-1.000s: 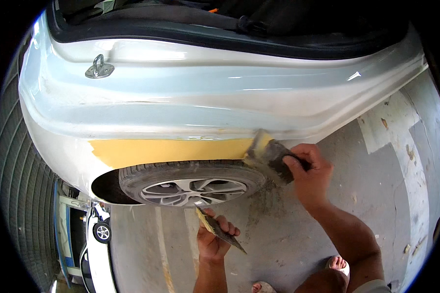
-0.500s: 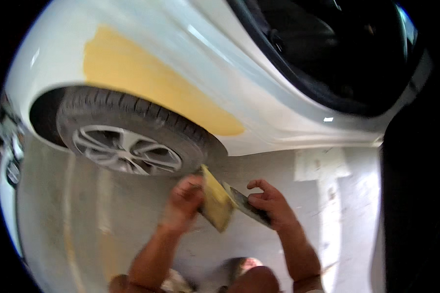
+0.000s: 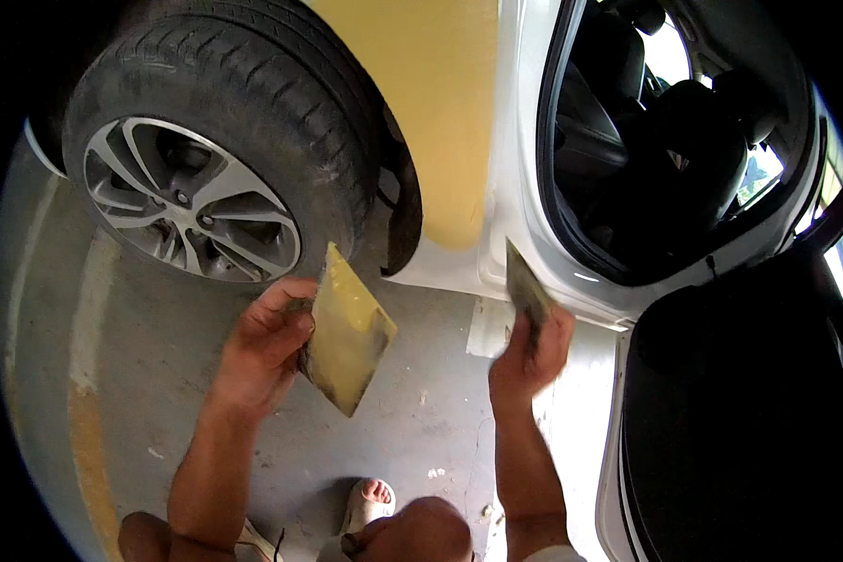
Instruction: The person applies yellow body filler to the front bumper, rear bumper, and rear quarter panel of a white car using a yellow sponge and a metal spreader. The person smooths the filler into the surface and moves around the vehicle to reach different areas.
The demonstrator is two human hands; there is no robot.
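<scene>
My left hand (image 3: pixel 264 348) grips a flat, square putty spreader (image 3: pixel 350 335) by its edge, turned so its face shows. Yellow filler coats that face, with a thicker blob near the upper edge. My right hand (image 3: pixel 537 354) is closed around a second putty spreader (image 3: pixel 525 284), thin and greyish, seen nearly edge-on with its tip pointing up. The two spreaders are apart. Beyond them, a broad patch of yellow filler (image 3: pixel 436 103) covers the white car's panel above and behind the wheel arch. Neither spreader touches the panel.
A tyre (image 3: pixel 328 169) with a silver alloy wheel (image 3: pixel 192 201) stands at the left. At the right is an open doorway showing dark seats (image 3: pixel 618 122), with a dark door panel (image 3: pixel 721 421) swung out. Grey floor (image 3: pixel 412 375) with painted stripes lies below my hands.
My view has moved closer to the wheel and doorway. The spreaders, close together or touching before, are now separated: the left hand is further left, and the right one's spreader points upward near the door sill.
</scene>
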